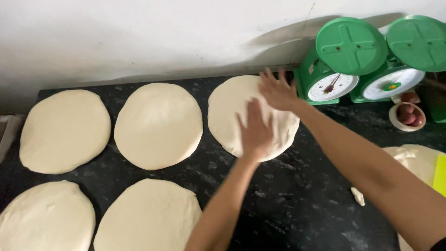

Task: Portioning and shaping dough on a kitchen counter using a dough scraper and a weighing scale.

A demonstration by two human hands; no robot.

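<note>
There, a dark speckled stone bench point(297, 204) ran along a pale plastered wall point(139, 37), dusted in places with flour. Both of the person's hands lay flat and open, fingers spread, on one round of flattened dough point(223, 107) that sat against the back edge of the bench, near its middle. The left hand point(254, 132) pressed on the near side of that round, while the right hand point(278, 92) rested on its far side, close to the wall; neither hand gripped anything.

Two more pale dough discs lay along the same back edge: one point(158, 125) just beside the pressed round and one point(65, 131) toward the back left corner. Two further discs sat at the front edge, one point(46, 218) at the front left corner and one point(147, 216) beside it, both cut off by the frame.

At the back right corner stood two green dial scales point(320, 74) point(395, 69), side by side against the wall, their round pans tilted up. Just in front of them sat a small cream bowl point(395, 122) holding reddish pieces. Along the right edge lay a mound of dough point(416, 160) with a yellow-green scraper point(440, 174) on it, and a small scrap of dough point(357, 196) lay apart on the bare stone.
</note>
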